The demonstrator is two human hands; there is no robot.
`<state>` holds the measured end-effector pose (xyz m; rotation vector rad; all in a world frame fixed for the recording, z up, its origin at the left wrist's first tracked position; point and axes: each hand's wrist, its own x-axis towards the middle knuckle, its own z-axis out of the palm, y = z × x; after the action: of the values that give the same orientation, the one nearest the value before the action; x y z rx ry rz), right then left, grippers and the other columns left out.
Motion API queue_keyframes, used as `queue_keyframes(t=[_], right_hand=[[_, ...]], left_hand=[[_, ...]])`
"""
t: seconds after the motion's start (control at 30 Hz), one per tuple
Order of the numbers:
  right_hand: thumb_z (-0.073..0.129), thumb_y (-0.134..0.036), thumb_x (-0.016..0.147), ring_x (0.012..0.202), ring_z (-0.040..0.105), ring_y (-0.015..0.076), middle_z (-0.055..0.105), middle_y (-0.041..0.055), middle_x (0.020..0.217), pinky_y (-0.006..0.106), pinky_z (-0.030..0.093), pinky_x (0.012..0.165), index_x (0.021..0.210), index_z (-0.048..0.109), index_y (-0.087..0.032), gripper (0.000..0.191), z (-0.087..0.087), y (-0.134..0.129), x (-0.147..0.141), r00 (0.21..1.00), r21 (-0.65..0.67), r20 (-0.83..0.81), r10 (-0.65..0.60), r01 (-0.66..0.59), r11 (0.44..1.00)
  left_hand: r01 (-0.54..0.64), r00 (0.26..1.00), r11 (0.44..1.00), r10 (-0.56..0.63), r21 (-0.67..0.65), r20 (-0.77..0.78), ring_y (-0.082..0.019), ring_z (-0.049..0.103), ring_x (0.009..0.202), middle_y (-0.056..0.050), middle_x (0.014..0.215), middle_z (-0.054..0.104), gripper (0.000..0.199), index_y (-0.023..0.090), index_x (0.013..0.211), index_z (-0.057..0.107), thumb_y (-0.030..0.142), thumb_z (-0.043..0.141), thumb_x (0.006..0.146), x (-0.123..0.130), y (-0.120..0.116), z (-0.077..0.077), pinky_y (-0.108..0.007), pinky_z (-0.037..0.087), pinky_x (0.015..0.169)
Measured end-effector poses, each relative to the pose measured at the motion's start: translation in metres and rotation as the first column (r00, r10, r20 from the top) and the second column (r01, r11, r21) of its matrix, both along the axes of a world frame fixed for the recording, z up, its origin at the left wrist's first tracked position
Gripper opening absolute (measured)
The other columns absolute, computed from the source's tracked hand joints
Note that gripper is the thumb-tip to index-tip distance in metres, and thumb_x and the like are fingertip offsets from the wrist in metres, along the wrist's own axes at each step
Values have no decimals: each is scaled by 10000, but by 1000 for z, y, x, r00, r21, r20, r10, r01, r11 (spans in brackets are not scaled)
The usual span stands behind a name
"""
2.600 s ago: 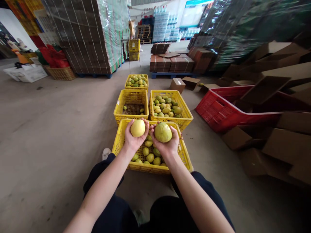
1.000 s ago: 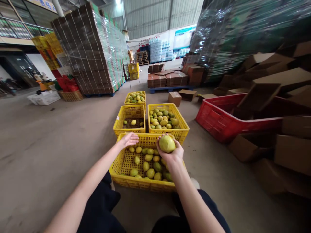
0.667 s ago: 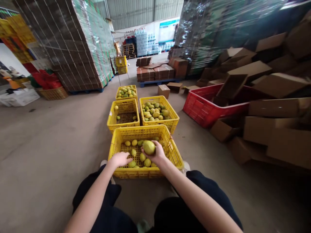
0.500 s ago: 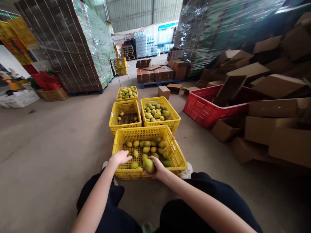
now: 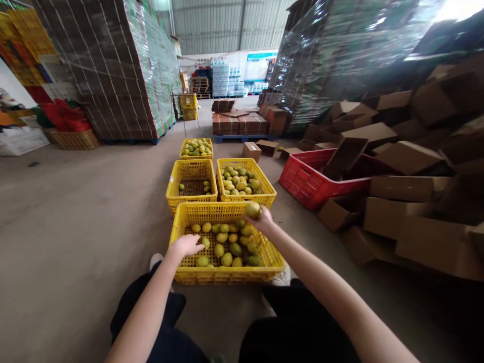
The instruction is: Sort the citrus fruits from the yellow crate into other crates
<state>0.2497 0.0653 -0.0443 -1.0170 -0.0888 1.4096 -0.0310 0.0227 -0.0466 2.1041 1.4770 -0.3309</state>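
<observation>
Raised over the far right part of the near yellow crate (image 5: 227, 270), my right hand (image 5: 264, 222) is closed around a yellow-green mango (image 5: 253, 209). My left hand (image 5: 186, 245) hovers over that crate's left side, fingers stretched out, holding nothing. Close to its fingertips lies a mango (image 5: 204, 242); whether they touch I cannot tell. Several more green and yellow mangoes (image 5: 235, 249) lie loose on the crate's bottom, mostly toward the middle and right.
Behind stand a yellow crate full of mangoes (image 5: 247, 162), another with a few (image 5: 191, 198), and a smaller full one (image 5: 196, 156). A red crate (image 5: 302, 186) and heaped cardboard boxes (image 5: 404, 222) lie right. Wrapped pallet stacks (image 5: 117, 75) rise beyond.
My right hand has carried the mango forward and slightly right, from the crate's near side to its far side. My left hand has stayed over the left side.
</observation>
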Motion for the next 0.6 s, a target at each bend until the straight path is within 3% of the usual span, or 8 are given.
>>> queue_keyframes(t=[0.07, 0.13, 0.2, 0.4, 0.5, 0.6], right_hand=[[449, -401, 912, 659, 623, 132, 600, 5, 911, 328, 581, 600, 952, 518, -222, 196, 23, 27, 17, 996, -105, 68, -58, 65, 992], [420, -408, 932, 738, 654, 146, 600, 50, 995, 338, 574, 640, 980, 535, -180, 260, 34, 35, 25, 991, -187, 120, -57, 79, 979], [451, -340, 928, 787, 662, 172, 599, 85, 1020, 351, 578, 644, 969, 549, -160, 209, 33, 23, 24, 990, -254, 143, -10, 46, 966], [439, -138, 868, 829, 659, 231, 610, 140, 947, 337, 569, 581, 922, 575, -140, 146, 4, -46, -2, 981, -379, 59, 182, -147, 914], [447, -116, 843, 814, 661, 206, 633, 116, 912, 297, 563, 596, 897, 584, -167, 156, 10, -58, -8, 977, -356, 5, 214, -198, 913], [467, -118, 820, 793, 664, 182, 660, 81, 868, 261, 566, 618, 883, 594, -189, 159, 24, -59, -8, 980, -259, -20, 197, -196, 946]], left_hand=[[-1, 1000, 1000, 1, -3, -9, -345, 522, 1295, -218, 1405, 530, 576, 106, 1359, 543, 441, 450, 899, 0, 0, 0, -414, 392, 1046], [0, 1000, 1000, 0, -7, -15, -347, 528, 1288, -225, 1401, 531, 573, 96, 1357, 543, 431, 455, 900, 0, 0, 0, -414, 401, 1040], [3, 1000, 1000, -3, -5, -17, -349, 531, 1285, -228, 1394, 537, 561, 91, 1347, 551, 418, 460, 901, -1, 0, 0, -414, 404, 1038], [31, 999, 999, -31, -11, -23, -348, 524, 1291, -225, 1404, 531, 563, 93, 1361, 528, 419, 450, 909, -2, 1, -2, -419, 403, 1043], [66, 998, 997, -66, -50, -11, -292, 575, 1238, -155, 1361, 594, 517, 158, 1365, 529, 378, 469, 901, -2, 4, -10, -369, 429, 1021], [115, 993, 987, -114, -112, 11, -228, 650, 1111, -81, 1233, 687, 504, 207, 1343, 558, 245, 527, 841, -2, 8, -28, -295, 477, 940]])
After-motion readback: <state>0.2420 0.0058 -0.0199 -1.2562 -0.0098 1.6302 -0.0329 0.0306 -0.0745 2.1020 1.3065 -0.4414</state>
